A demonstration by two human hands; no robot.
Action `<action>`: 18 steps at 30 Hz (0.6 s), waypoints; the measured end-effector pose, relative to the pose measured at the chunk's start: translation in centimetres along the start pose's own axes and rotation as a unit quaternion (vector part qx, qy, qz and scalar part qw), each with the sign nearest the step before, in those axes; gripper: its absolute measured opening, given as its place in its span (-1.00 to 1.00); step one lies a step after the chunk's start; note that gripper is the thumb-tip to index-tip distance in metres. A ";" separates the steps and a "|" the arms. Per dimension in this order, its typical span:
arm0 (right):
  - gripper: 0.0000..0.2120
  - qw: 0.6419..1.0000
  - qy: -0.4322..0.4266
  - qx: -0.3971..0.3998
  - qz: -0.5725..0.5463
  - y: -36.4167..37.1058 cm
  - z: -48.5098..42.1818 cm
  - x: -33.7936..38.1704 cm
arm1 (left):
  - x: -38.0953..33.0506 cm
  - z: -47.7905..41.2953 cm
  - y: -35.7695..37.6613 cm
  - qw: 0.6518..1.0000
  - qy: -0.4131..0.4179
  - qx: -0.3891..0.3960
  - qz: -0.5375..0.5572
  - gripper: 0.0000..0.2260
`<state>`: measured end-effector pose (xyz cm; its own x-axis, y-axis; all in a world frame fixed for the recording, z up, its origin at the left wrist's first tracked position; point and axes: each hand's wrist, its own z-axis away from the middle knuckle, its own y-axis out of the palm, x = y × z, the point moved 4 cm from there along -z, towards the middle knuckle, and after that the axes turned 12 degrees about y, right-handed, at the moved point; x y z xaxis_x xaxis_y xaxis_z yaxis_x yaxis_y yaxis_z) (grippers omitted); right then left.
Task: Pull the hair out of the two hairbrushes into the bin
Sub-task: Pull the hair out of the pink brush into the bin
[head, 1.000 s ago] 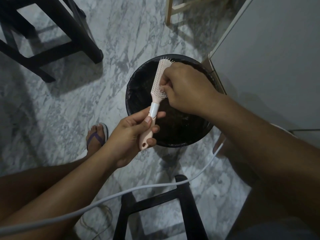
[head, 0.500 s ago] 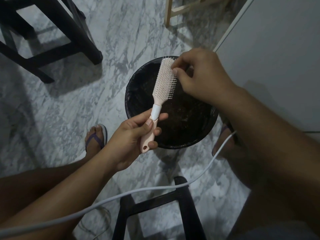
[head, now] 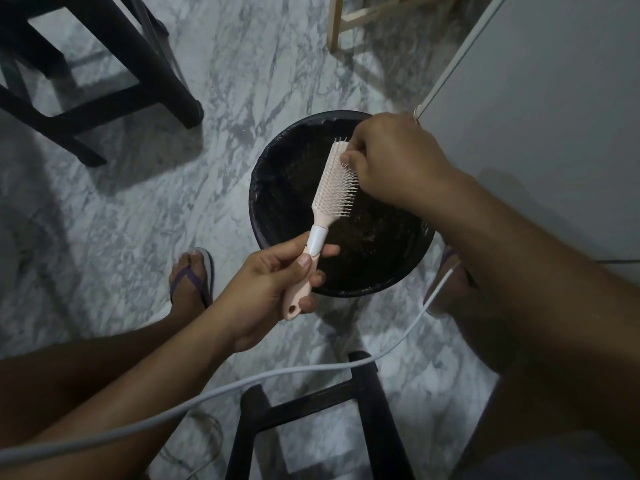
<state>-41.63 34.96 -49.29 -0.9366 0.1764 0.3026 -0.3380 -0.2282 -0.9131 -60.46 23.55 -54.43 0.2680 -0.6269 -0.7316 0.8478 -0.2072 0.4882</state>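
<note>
A pale pink hairbrush (head: 329,192) with a white collar is held tilted over a round black bin (head: 277,188) lined with a dark bag. My left hand (head: 266,289) grips its handle at the bin's near rim. My right hand (head: 391,164) is over the bin's right side, with thumb and fingers pinched into the bristles near the brush's tip. I cannot make out any hair between the fingertips. Only one hairbrush is in view.
A white cable (head: 242,382) runs across the lower view over a black stool frame (head: 367,407). Another black stool (head: 114,64) stands at the upper left, pale wooden legs (head: 336,22) at the top, a grey-white panel (head: 540,98) on the right. My sandalled foot (head: 192,275) rests left of the bin.
My right hand rose from the lower bristles toward the brush's tip, then pinched in again near the tip. The brush turned its bristles more toward the camera. My left hand kept its grip.
</note>
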 end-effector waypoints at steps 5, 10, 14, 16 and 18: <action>-0.70 0.935 0.130 0.078 -0.321 -0.9 -0.8 -1.8 | 0.0 -0.2 0.2 0.998 -0.007 -0.008 0.054 -0.59; -0.88 0.955 0.033 0.017 -0.295 -2.8 -0.7 -1.8 | -0.5 -0.4 0.2 0.999 0.005 -0.022 0.047 -0.60; -0.88 0.992 -0.044 0.015 -0.120 -0.8 0.0 -0.6 | -0.5 -0.5 0.1 0.998 -0.002 -0.024 0.051 -0.63; -0.85 0.996 -0.047 -0.003 -0.081 -0.3 0.1 -0.2 | -0.4 -0.4 0.2 0.999 -0.007 -0.021 0.045 -0.62; -0.81 0.997 -0.045 -0.012 -0.056 -0.2 0.1 0.1 | -0.4 -0.2 0.2 0.999 -0.003 -0.017 0.036 -0.60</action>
<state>-41.63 34.95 -49.02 -0.8979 0.1127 0.4255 -0.4398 -0.1881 -0.8782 -60.31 23.94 -54.19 0.3267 -0.6439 -0.6919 0.8410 -0.1359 0.5236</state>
